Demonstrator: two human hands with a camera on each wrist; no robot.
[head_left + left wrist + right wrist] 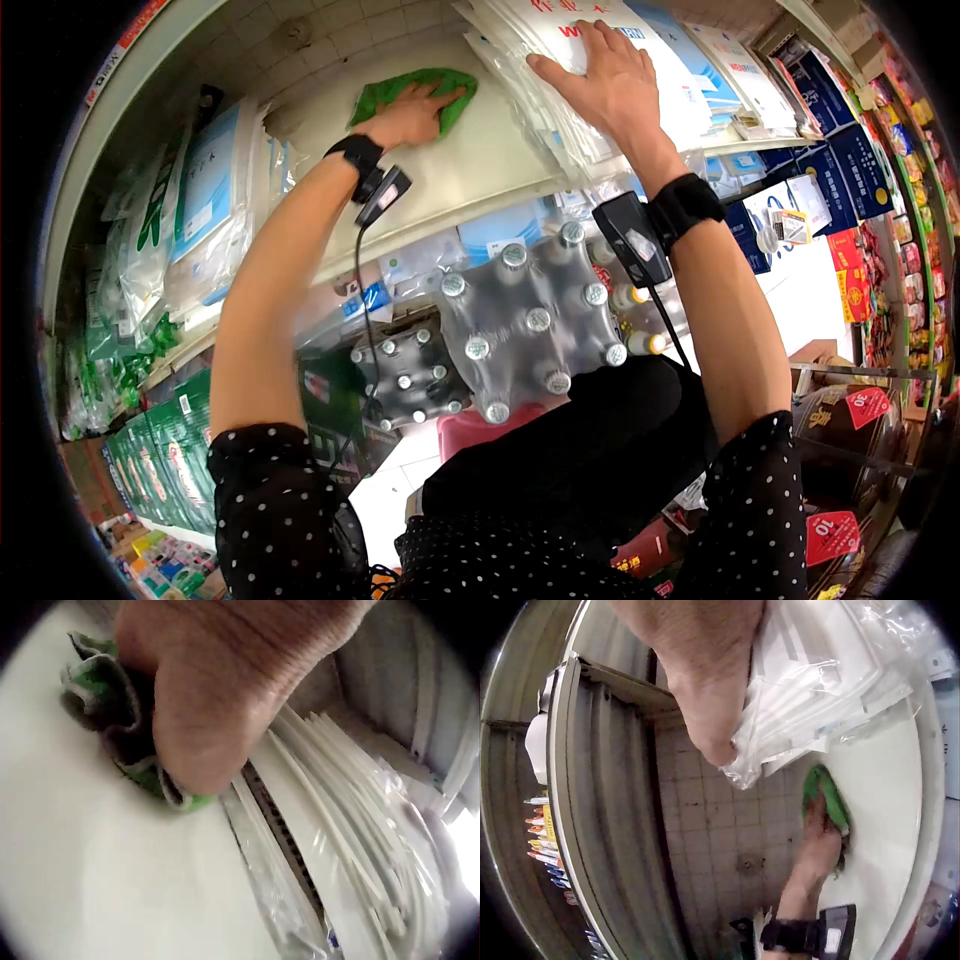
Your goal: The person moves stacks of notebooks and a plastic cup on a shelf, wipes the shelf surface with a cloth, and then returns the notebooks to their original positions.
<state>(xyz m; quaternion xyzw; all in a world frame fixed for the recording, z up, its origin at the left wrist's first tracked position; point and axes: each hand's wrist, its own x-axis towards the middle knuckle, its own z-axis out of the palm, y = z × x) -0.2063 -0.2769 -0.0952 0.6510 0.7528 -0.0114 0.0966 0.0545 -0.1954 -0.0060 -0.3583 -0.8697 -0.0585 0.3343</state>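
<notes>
My left hand [405, 117] lies spread over a green cloth [457, 104], pressing it on the white shelf [430, 195]. In the left wrist view, the cloth [101, 686] bunches up in folds beside the thumb. My right hand [612, 88] rests on a stack of plastic-wrapped workbooks [680, 88] on the same shelf, to the right of the cloth. Its fingers are straight on the top cover, and in the right wrist view the thumb reaches the edge of the clear wrapping [780, 735].
Packaged notebooks [213, 185] stand at the shelf's left end. Below the shelf are shrink-wrapped bottles [535, 345], a smaller bottle pack [405, 375] and green cartons [165, 460]. Pens [544, 836] hang beyond a metal panel in the right wrist view.
</notes>
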